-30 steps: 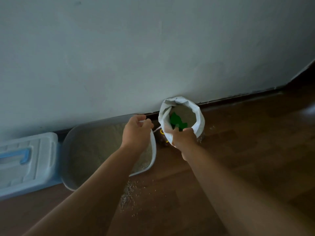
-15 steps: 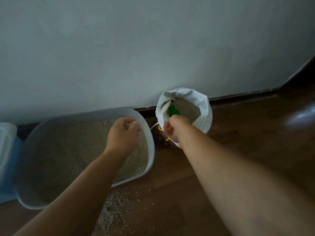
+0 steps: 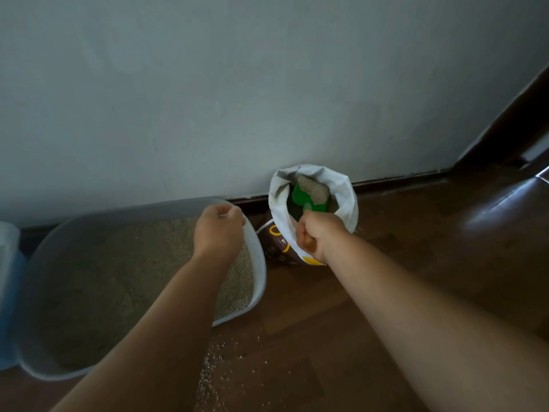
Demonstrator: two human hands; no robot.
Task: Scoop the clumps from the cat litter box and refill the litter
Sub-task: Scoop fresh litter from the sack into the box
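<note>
A grey litter box (image 3: 259, 281) with beige litter (image 3: 133, 278) stands on the floor against the wall. My left hand (image 3: 218, 231) is at its far right corner, fingers curled over the rim. Right of the box stands an open litter bag (image 3: 347, 200), white inside and brown with yellow marks outside. My right hand (image 3: 315, 233) grips the handle of a green scoop (image 3: 300, 196) inside the bag's mouth. A heap of fresh litter (image 3: 312, 188) lies on the scoop's blade.
Spilled litter grains (image 3: 214, 361) lie on the wooden floor in front of the box. A blue and white plastic container (image 3: 9, 263) sits left of the box. A dark wooden edge (image 3: 520, 129) rises at the right, beside the grey wall.
The green scoop has come up inside the bag with a heap of litter on it. My left hand stays at the box's corner. The view has shifted left and closer.
</note>
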